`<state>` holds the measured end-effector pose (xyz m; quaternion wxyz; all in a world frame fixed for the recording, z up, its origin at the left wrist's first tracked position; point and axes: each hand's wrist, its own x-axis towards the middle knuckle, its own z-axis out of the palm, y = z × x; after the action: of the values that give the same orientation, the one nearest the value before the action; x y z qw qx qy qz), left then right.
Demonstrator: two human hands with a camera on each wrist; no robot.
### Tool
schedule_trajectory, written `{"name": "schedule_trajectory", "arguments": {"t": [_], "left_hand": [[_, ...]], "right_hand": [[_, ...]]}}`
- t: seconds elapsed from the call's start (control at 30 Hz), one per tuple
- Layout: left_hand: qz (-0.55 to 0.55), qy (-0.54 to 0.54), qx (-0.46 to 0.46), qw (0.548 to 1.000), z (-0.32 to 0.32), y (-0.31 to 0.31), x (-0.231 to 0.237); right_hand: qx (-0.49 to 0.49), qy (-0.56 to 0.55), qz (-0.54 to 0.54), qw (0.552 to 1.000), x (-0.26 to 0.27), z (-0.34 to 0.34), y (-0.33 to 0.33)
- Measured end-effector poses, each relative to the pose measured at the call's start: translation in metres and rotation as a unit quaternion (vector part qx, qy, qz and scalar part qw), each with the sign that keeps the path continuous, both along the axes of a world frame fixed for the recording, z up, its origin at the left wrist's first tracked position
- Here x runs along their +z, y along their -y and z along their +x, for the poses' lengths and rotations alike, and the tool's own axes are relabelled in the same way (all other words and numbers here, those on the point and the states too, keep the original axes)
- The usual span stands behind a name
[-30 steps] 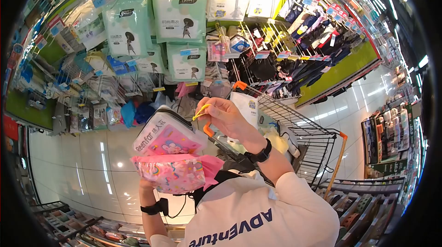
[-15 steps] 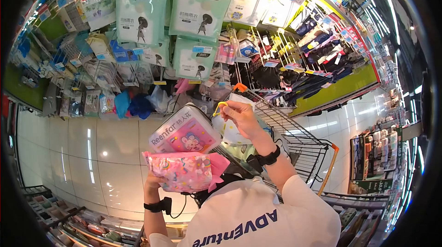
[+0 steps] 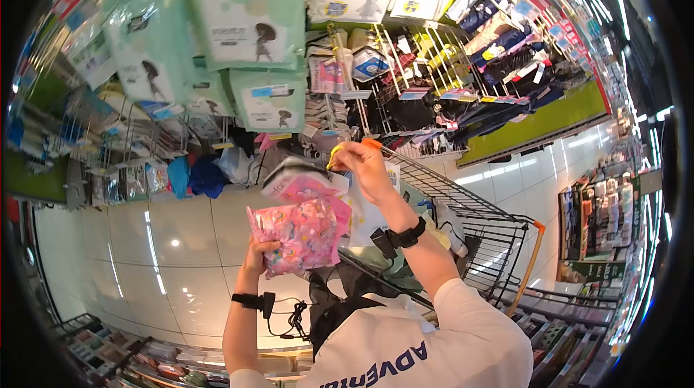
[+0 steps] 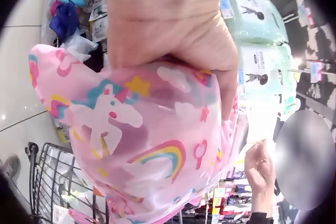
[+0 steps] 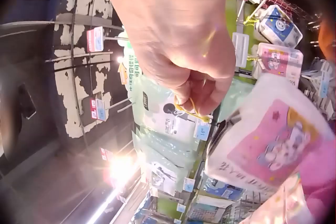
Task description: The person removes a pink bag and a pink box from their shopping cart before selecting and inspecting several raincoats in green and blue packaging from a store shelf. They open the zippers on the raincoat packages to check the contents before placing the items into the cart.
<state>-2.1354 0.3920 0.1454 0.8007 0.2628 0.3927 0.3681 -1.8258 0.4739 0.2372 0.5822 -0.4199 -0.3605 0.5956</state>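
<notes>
My left hand (image 3: 260,255) grips a pink bundle (image 4: 147,129) of thin, shiny plastic printed with unicorns and rainbows. Its thumb lies over the near side in the head view. Between finger and thumb, my right hand (image 5: 184,71) pinches a thin yellow cord (image 5: 193,112). Just beyond the bundle is a clear-fronted zip pouch (image 5: 268,145) with a dark edge and a pink cartoon picture. The pouch (image 3: 307,184) is tilted below the right hand (image 3: 363,169), and the bundle (image 3: 296,243) covers its lower part in the head view.
A wire shopping cart (image 3: 477,225) with orange corners and packages inside stands to the right. Ahead, green-and-white raincoat packs (image 3: 249,15) hang on a rack. Tiled floor (image 3: 195,250) lies to the left, and a stocked shelf (image 3: 571,344) runs behind the person.
The pouch has tipped so its lettered front is mostly lost from the head view. The bundle has turned, showing its face. My right hand keeps its pinch on the cord.
</notes>
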Motion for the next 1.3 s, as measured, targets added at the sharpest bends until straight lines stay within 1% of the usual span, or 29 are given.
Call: {"name": "schedule_trajectory", "arguments": {"t": [0.03, 0.07, 0.1, 0.17, 0.2, 0.23, 0.3, 0.37, 0.43, 0.47, 0.5, 0.57, 0.6, 0.63, 0.7, 0.73, 0.77, 0.83, 0.87, 0.97, 1.0, 1.03, 1.1, 1.13, 1.17, 1.23, 1.27, 1.3], "left_hand": [[0.002, -0.037, 0.011, 0.999, 0.001, 0.0, 0.001], [0.0, -0.043, 0.003, 0.999, 0.002, 0.001, 0.0], [-0.004, -0.05, 0.009, 0.999, 0.0, 0.003, -0.001], [-0.012, -0.063, 0.01, 0.998, -0.003, 0.009, -0.001], [-0.018, -0.061, 0.021, 0.998, -0.004, 0.012, -0.001], [-0.024, -0.059, 0.034, 0.997, -0.008, 0.016, -0.001], [-0.028, -0.07, 0.035, 0.997, -0.015, 0.025, 0.001], [-0.032, -0.064, 0.068, 0.995, -0.015, 0.029, 0.011], [-0.019, -0.077, 0.078, 0.994, -0.011, 0.033, 0.021], [-0.029, -0.079, 0.091, 0.992, -0.013, 0.036, 0.023], [-0.039, -0.082, 0.105, 0.99, -0.015, 0.04, 0.024], [-0.044, -0.087, 0.11, 0.989, -0.019, 0.047, 0.023], [-0.04, -0.088, 0.121, 0.988, -0.019, 0.048, 0.025], [-0.035, -0.089, 0.131, 0.987, -0.019, 0.051, 0.026], [-0.036, -0.088, 0.132, 0.987, -0.023, 0.058, 0.025], [-0.038, -0.094, 0.142, 0.985, -0.022, 0.061, 0.031], [-0.039, -0.1, 0.152, 0.982, -0.022, 0.063, 0.035], [-0.036, -0.097, 0.153, 0.983, -0.027, 0.07, 0.031], [-0.033, -0.093, 0.151, 0.984, -0.029, 0.074, 0.029], [-0.033, -0.085, 0.163, 0.982, -0.026, 0.078, 0.033], [-0.031, -0.087, 0.166, 0.982, -0.021, 0.077, 0.039], [-0.034, -0.072, 0.174, 0.982, -0.016, 0.076, 0.046], [-0.036, -0.059, 0.186, 0.98, -0.011, 0.077, 0.052], [-0.038, -0.06, 0.189, 0.979, -0.01, 0.077, 0.053], [-0.039, -0.06, 0.192, 0.979, -0.01, 0.077, 0.053], [-0.041, -0.075, 0.202, 0.976, -0.013, 0.084, 0.061], [-0.039, -0.086, 0.213, 0.973, -0.013, 0.085, 0.061], [-0.035, -0.085, 0.219, 0.971, -0.017, 0.089, 0.059]], "right_hand": [[0.024, 0.022, 0.008, 0.999, 0.004, 0.005, -0.003], [0.042, 0.025, 0.022, 0.999, 0.007, 0.009, -0.004], [0.035, 0.02, 0.019, 0.999, 0.009, 0.013, -0.007], [-0.004, 0.13, 0.001, 0.992, 0.011, 0.024, -0.018], [-0.014, 0.133, 0.024, 0.991, -0.005, 0.033, -0.028], [-0.018, 0.129, 0.02, 0.991, -0.016, 0.043, -0.04], [-0.038, 0.168, 0.061, 0.983, -0.029, 0.061, -0.062], [-0.059, 0.17, 0.039, 0.983, -0.038, 0.073, -0.08], [-0.104, 0.178, 0.035, 0.978, -0.064, 0.083, -0.1], [-0.111, 0.198, 0.063, 0.972, -0.077, 0.087, -0.108], [-0.11, 0.195, 0.064, 0.972, -0.081, 0.09, -0.116], [-0.087, 0.175, 0.028, 0.98, -0.091, 0.093, -0.131], [-0.128, 0.205, 0.131, 0.961, -0.093, 0.089, -0.139], [-0.126, 0.203, 0.132, 0.962, -0.101, 0.09, -0.15], [-0.119, 0.255, 0.202, 0.938, -0.107, 0.091, -0.166], [-0.105, 0.267, 0.177, 0.942, -0.107, 0.092, -0.167], [-0.103, 0.264, 0.178, 0.942, -0.106, 0.089, -0.169], [-0.142, 0.133, 0.194, 0.962, -0.103, 0.081, -0.174], [-0.134, 0.152, 0.182, 0.962, -0.1, 0.082, -0.174], [-0.125, 0.168, 0.19, 0.959, -0.106, 0.083, -0.185], [-0.106, 0.109, 0.192, 0.969, -0.111, 0.086, -0.189], [-0.104, 0.106, 0.194, 0.97, -0.117, 0.09, -0.193], [-0.025, 0.06, 0.071, 0.995, -0.122, 0.099, -0.201], [-0.009, -0.013, 0.077, 0.997, -0.122, 0.1, -0.206], [-0.005, -0.015, 0.079, 0.997, -0.121, 0.101, -0.213], [-0.016, -0.006, -0.02, 1.0, -0.101, 0.1, -0.221], [-0.048, 0.0, 0.06, 0.997, -0.109, 0.097, -0.248], [-0.125, 0.107, 0.079, 0.983, -0.115, 0.092, -0.268]]}}
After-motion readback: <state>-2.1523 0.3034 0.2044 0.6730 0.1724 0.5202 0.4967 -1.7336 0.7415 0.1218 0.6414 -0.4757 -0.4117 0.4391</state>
